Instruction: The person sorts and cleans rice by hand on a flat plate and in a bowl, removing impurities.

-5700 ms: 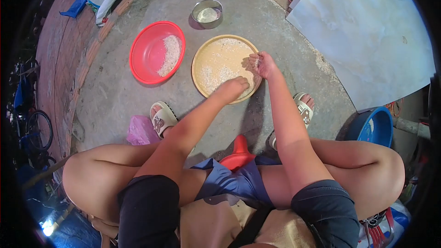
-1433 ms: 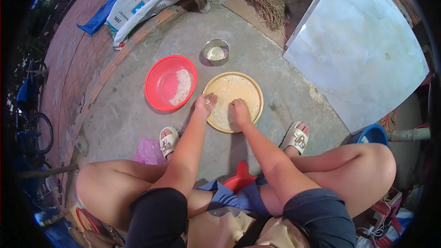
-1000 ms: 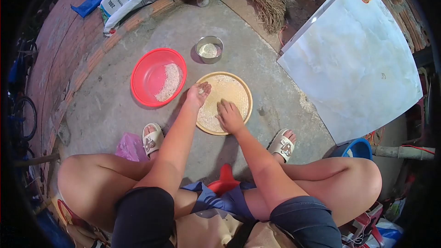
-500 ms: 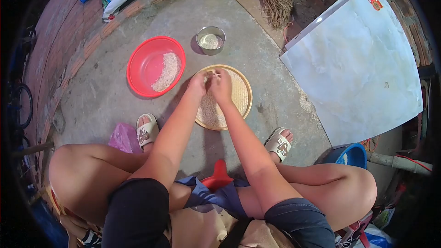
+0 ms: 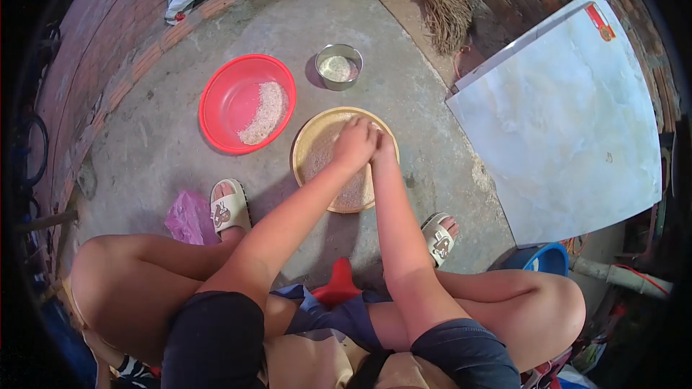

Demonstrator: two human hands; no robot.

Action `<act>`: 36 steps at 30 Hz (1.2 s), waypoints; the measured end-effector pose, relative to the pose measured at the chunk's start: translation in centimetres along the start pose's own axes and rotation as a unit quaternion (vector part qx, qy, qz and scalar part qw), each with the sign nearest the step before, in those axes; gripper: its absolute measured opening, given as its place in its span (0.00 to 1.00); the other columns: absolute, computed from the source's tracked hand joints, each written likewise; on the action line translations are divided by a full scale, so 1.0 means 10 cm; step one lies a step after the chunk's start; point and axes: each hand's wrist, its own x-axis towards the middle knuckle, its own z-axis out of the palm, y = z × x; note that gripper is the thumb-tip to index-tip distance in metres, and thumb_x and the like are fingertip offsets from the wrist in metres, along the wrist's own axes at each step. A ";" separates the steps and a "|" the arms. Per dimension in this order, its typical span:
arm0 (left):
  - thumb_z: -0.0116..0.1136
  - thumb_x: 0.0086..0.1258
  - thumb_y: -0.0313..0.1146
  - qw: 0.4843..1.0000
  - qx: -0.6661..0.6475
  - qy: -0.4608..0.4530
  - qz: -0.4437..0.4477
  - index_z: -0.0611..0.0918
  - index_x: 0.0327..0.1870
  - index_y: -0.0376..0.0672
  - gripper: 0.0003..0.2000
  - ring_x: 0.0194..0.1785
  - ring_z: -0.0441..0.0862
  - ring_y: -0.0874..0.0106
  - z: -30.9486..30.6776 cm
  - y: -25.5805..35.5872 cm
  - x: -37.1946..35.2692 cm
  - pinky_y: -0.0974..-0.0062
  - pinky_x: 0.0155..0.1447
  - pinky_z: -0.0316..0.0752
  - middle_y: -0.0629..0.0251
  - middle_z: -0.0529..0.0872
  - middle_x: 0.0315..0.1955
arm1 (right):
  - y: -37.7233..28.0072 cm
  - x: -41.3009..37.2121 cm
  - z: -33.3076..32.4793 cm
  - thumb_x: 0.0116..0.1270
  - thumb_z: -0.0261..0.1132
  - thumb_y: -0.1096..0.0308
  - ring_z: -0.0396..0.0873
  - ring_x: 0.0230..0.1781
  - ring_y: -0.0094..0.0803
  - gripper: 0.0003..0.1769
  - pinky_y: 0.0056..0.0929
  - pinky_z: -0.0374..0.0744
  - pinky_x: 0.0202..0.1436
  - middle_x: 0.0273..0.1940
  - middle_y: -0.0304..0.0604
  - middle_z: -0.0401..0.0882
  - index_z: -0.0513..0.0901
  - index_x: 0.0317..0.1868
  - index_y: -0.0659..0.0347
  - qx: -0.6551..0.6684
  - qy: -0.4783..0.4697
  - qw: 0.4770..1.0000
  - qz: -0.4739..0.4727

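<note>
A round woven bamboo tray (image 5: 297, 158) lies on the floor in front of me, with a layer of pale rice grains (image 5: 322, 166) spread in it. My left hand (image 5: 355, 142) is over the far right part of the tray, its fingers curled toward the other hand. Close against it is my right hand (image 5: 384, 148), near the tray's right rim, fingers bent inward. The two hands meet at the fingertips. Whatever lies between them is hidden or too small to name.
Beyond the tray are a red plastic basin (image 5: 209, 112) with rice along one side and a metal bowl (image 5: 319, 72) holding some grain. A pink plastic bag (image 5: 186, 216) rests by my left foot. At right stands a marbled white panel (image 5: 562, 122), with a blue tub (image 5: 551, 259) below it.
Both hands have shifted right across the tray and slightly toward me. The tray has moved a little to the left relative to them. The view has tilted slightly.
</note>
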 end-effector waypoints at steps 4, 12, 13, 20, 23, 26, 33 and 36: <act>0.48 0.66 0.36 0.988 0.092 0.121 0.004 0.74 0.56 0.41 0.18 0.64 0.65 0.54 -0.19 -0.46 -0.02 0.62 0.67 0.59 0.50 0.74 0.56 | -0.12 0.20 0.05 0.74 0.37 0.59 0.80 0.40 0.42 0.23 0.38 0.84 0.44 0.44 0.50 0.78 0.73 0.50 0.66 0.221 0.140 0.959 0.112; 0.43 0.70 0.44 0.945 0.316 0.003 0.085 0.58 0.70 0.57 0.27 0.74 0.45 0.55 -0.06 -0.99 -0.39 0.53 0.74 0.41 0.58 0.52 0.71 | -0.72 0.29 1.12 0.74 0.35 0.60 0.70 0.59 0.45 0.26 0.42 0.75 0.58 0.61 0.55 0.67 0.62 0.64 0.69 0.325 0.014 0.940 0.099; 0.42 0.70 0.44 0.941 0.328 0.011 0.080 0.57 0.71 0.57 0.27 0.74 0.45 0.55 -0.04 -1.00 -0.37 0.53 0.74 0.41 0.58 0.51 0.71 | -0.86 0.22 1.35 0.74 0.35 0.57 0.65 0.64 0.47 0.28 0.45 0.71 0.63 0.63 0.57 0.63 0.60 0.65 0.68 0.340 -0.044 0.932 0.118; 0.41 0.70 0.43 0.938 0.338 0.019 0.080 0.58 0.70 0.58 0.26 0.74 0.46 0.55 -0.07 -0.93 -0.34 0.54 0.73 0.42 0.58 0.53 0.71 | -0.65 -0.25 1.53 0.71 0.42 0.45 0.42 0.72 0.57 0.38 0.48 0.50 0.72 0.70 0.64 0.45 0.54 0.68 0.71 -0.257 0.138 0.948 -0.130; 0.42 0.70 0.43 0.940 0.331 0.020 0.085 0.60 0.70 0.58 0.25 0.74 0.47 0.56 -0.08 -0.99 -0.36 0.55 0.73 0.42 0.58 0.54 0.70 | 0.01 -0.30 0.67 0.71 0.47 0.51 0.48 0.70 0.61 0.34 0.47 0.52 0.70 0.68 0.67 0.48 0.58 0.66 0.71 -0.580 0.192 0.717 -0.335; 0.43 0.70 0.43 0.938 0.332 0.033 0.098 0.62 0.69 0.59 0.25 0.73 0.48 0.57 -0.09 -0.99 -0.32 0.56 0.74 0.43 0.59 0.55 0.70 | 0.26 -0.59 0.21 0.69 0.50 0.59 0.54 0.67 0.62 0.28 0.49 0.54 0.69 0.64 0.69 0.56 0.63 0.62 0.73 -0.707 0.063 0.545 -0.445; 0.46 0.68 0.37 0.961 0.202 0.116 0.151 0.79 0.51 0.45 0.15 0.61 0.70 0.60 -0.12 -1.20 -0.19 0.61 0.64 0.62 0.59 0.77 0.56 | 0.56 -1.07 0.19 0.63 0.56 0.61 0.59 0.64 0.57 0.29 0.47 0.58 0.68 0.61 0.64 0.63 0.66 0.59 0.74 -0.773 -0.031 0.484 -0.409; 0.46 0.69 0.37 0.980 0.161 0.068 0.100 0.79 0.50 0.44 0.14 0.51 0.77 0.59 -0.35 -1.13 -0.05 0.63 0.56 0.70 0.58 0.83 0.46 | 0.62 -1.25 0.17 0.60 0.59 0.63 0.64 0.60 0.54 0.28 0.44 0.63 0.64 0.57 0.61 0.66 0.68 0.56 0.74 -0.771 -0.109 0.481 -0.403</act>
